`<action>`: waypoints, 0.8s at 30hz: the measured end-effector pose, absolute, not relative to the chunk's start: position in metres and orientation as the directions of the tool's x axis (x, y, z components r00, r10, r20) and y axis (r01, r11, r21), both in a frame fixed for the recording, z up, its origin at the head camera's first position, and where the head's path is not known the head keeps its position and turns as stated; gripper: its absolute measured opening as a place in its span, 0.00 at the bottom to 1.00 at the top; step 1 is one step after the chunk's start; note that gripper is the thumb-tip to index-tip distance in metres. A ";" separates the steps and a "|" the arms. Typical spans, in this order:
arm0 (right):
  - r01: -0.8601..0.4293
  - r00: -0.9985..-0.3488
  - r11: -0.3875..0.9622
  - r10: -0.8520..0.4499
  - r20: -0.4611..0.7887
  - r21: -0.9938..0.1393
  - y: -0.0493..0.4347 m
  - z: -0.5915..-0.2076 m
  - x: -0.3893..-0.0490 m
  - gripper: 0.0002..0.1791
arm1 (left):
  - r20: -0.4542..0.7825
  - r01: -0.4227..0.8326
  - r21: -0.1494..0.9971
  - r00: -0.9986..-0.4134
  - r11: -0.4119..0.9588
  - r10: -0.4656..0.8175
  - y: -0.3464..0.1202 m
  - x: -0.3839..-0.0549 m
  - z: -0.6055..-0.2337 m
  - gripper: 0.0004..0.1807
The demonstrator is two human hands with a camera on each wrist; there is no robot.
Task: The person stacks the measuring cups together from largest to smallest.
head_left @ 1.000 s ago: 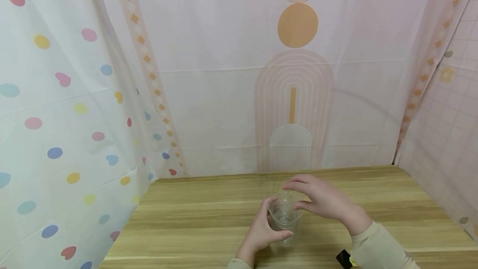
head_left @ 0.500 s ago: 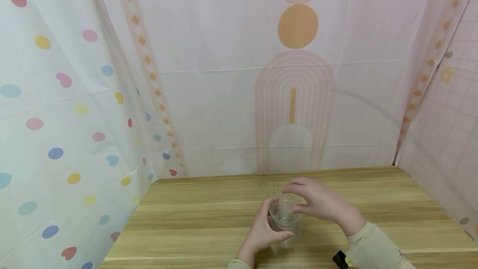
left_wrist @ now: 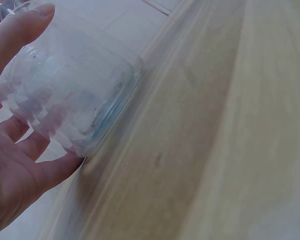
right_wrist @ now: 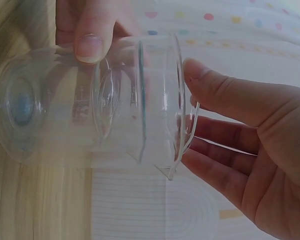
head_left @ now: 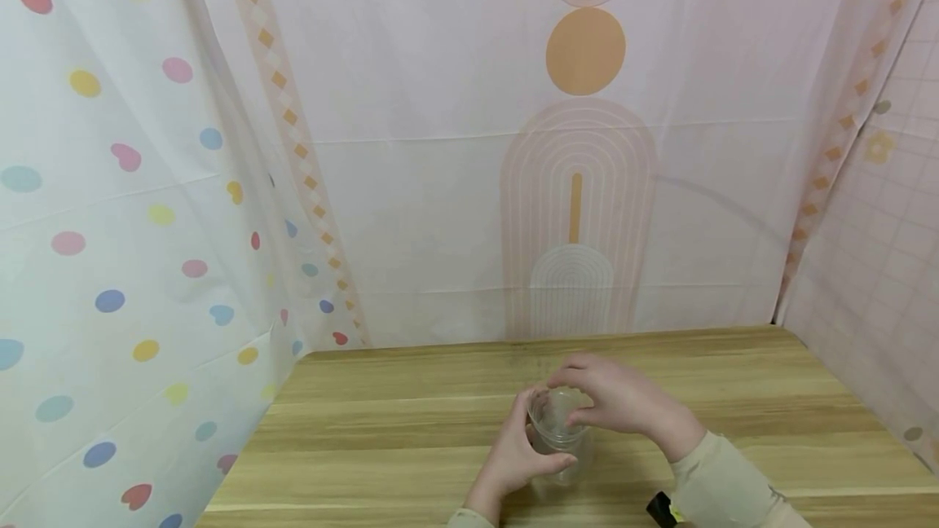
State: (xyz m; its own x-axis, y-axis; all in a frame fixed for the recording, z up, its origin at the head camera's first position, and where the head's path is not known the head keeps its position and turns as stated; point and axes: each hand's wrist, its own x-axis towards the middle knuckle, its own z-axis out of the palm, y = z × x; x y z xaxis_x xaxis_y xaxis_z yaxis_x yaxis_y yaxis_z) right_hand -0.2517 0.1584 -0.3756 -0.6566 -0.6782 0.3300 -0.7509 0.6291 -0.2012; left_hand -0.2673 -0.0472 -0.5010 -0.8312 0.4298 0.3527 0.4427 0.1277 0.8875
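A clear measuring beaker (right_wrist: 60, 135) with a bluish spot at its base stands upright on the table. Nested in its mouth is a smaller clear beaker (right_wrist: 157, 120), their rims one above the other. My left hand (head_left: 513, 451) grips the outer beaker's side; in the left wrist view its thumb (left_wrist: 22, 32) and fingers wrap the wall. From above, my right hand (head_left: 627, 402) pinches the inner beaker's upper edge, thumb (right_wrist: 215, 92) on one side and fingers below in the right wrist view. Faint scale marks show through the walls.
The wood-grain table (head_left: 381, 430) reaches back to a pale patterned curtain (head_left: 411, 226). Another curtain with coloured dots (head_left: 139, 283) hangs at the left, and a grid-patterned one (head_left: 873, 267) at the right. A black piece (head_left: 662, 509) sits by the right sleeve.
My right hand has moved down and slightly left, and the inner beaker has sunk deeper into the outer one. My left hand keeps its grip in the same place.
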 end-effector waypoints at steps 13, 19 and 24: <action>-0.756 -0.651 0.627 -0.696 0.302 -0.188 0.154 -0.378 -0.253 0.28 | 0.363 0.446 0.889 -0.826 0.105 0.432 -0.047 -0.267 -0.500 0.49; -0.752 -0.655 0.639 -0.696 0.293 -0.164 0.152 -0.380 -0.254 0.27 | 0.383 0.463 0.882 -0.817 0.094 0.431 -0.046 -0.268 -0.501 0.48; -0.755 -0.652 0.636 -0.701 0.289 -0.160 0.150 -0.381 -0.254 0.26 | 0.380 0.458 0.885 -0.818 0.088 0.432 -0.046 -0.268 -0.501 0.48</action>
